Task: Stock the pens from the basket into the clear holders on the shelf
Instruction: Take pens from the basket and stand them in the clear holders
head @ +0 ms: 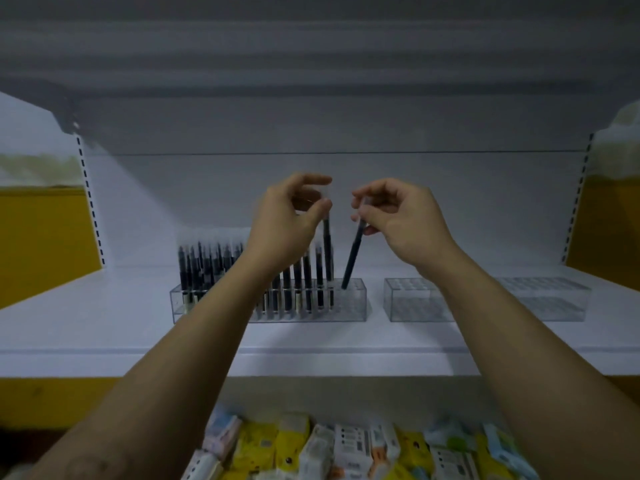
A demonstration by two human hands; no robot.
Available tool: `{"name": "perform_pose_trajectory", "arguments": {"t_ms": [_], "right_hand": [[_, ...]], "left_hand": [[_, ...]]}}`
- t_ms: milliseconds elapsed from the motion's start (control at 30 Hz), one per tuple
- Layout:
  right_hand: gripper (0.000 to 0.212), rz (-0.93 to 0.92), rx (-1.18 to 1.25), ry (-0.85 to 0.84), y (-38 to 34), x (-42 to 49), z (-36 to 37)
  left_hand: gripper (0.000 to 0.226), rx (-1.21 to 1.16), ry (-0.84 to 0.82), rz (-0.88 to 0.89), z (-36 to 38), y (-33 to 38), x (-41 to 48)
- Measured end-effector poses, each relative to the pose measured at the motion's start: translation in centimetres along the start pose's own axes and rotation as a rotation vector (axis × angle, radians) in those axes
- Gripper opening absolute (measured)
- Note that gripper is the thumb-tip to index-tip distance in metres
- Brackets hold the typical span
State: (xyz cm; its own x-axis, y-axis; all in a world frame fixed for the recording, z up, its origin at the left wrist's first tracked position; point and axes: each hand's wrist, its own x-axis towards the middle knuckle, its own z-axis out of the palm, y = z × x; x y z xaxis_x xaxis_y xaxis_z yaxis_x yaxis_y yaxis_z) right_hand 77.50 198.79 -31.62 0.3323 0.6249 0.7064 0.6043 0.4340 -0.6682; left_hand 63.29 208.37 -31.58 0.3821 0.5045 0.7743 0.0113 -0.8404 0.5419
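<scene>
On the white shelf (104,323), the first clear holder (349,303) stood packed with dark pens (204,265), its middle hidden by the left forearm (221,306). The left hand (287,220) pinched the cap of an upright pen (327,251) seated near that holder's right end. The right hand (405,220) pinched a tilted pen (351,258), its tip at the end holes. The right forearm (467,299) crossed a second clear holder (408,299); a third holder (554,299) stood just beyond. Packaged goods (346,448) lay below the shelf.

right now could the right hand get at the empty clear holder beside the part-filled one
Probably yes. The empty holder sits on the shelf just below the right hand, with nothing standing between them; only the person's own forearm crosses it. The hand is pinching a pen, though.
</scene>
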Motion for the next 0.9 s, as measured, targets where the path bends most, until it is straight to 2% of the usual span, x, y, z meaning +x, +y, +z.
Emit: {"name": "perform_pose_trajectory", "arguments": {"t_ms": [400, 600, 733, 900], "right_hand": [[0.022, 0.038, 0.016, -0.035, 2.9, 2.9, 2.4], [0.023, 0.026, -0.172, -0.062, 3.9, 2.2, 3.2], [0.029, -0.007, -0.252, -0.032, 4.2, 1.4, 3.7], [0.018, 0.009, -0.294, 0.012, 4.0, 1.2, 4.2]], "left_hand": [[0.016, 0.111, -0.044, -0.022, 0.7, -3.4, 1.4], [0.017, 0.255, -0.097, -0.032, 1.7, -4.6, 0.4], [0.011, 0.34, -0.058, -0.02, 1.9, -5.1, 0.3], [0.01, 0.325, -0.051, -0.021, 1.4, -5.0, 0.7]]}}
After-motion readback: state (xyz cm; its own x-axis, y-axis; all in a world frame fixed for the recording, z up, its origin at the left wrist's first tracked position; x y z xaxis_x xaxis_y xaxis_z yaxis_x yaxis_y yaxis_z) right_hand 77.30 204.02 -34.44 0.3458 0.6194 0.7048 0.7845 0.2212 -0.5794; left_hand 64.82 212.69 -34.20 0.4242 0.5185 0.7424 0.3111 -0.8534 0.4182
